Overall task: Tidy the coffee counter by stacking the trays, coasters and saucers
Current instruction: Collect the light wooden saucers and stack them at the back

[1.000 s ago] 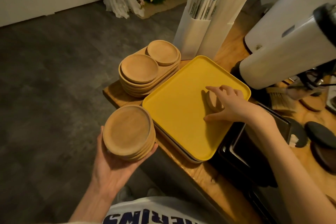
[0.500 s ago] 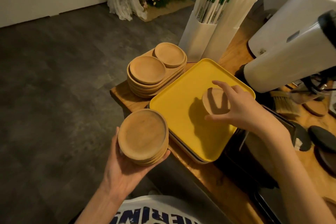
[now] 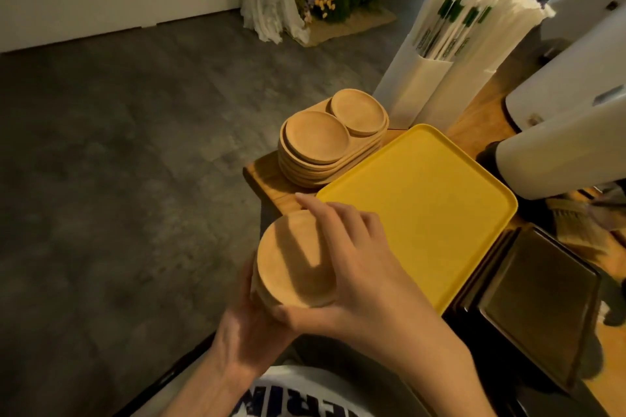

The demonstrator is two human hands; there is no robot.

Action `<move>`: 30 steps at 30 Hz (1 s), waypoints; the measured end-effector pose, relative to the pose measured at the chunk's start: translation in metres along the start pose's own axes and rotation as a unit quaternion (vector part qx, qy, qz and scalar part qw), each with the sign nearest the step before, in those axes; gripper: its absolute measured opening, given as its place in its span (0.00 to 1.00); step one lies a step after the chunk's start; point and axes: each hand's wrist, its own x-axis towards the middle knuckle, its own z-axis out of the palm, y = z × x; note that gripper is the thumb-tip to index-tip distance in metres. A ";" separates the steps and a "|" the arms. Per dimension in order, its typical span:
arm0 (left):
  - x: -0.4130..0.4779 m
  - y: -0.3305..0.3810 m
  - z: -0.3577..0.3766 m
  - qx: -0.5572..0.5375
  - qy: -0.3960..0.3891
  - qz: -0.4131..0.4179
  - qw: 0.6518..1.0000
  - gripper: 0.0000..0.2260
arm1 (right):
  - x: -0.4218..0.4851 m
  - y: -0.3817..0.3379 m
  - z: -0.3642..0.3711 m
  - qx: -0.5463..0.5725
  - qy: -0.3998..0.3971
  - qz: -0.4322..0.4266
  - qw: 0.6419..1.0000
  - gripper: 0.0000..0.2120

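2 hands close on the coaster stack (image 3: 291,267) nearest the body. The left hand (image 3: 250,332) cups it from beneath, and the right hand (image 3: 359,267) clamps it from above, thumb at the near rim and index finger at the far rim. The stack hangs off the tabletop (image 3: 267,176), just left of the yellow tray (image 3: 423,213). Ahead and slightly right lies the wooden tray pile (image 3: 321,169) with 2 saucers (image 3: 316,135) on top, probably where the stack goes.

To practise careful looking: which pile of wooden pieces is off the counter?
The round saucer pile, gripped between the left hand and right hand; the oval tray pile rests on the counter.
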 end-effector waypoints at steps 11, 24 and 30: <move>-0.007 0.012 -0.005 0.184 0.063 0.108 0.975 0.25 | 0.015 0.003 0.025 0.053 -0.050 -0.019 0.997 0.58; 0.003 0.023 -0.011 0.163 0.019 0.080 0.983 0.32 | 0.017 0.010 0.022 0.124 0.011 -0.003 0.992 0.56; -0.001 0.027 -0.007 0.154 -0.017 0.043 0.987 0.26 | 0.018 0.005 0.020 0.162 0.041 -0.001 0.986 0.55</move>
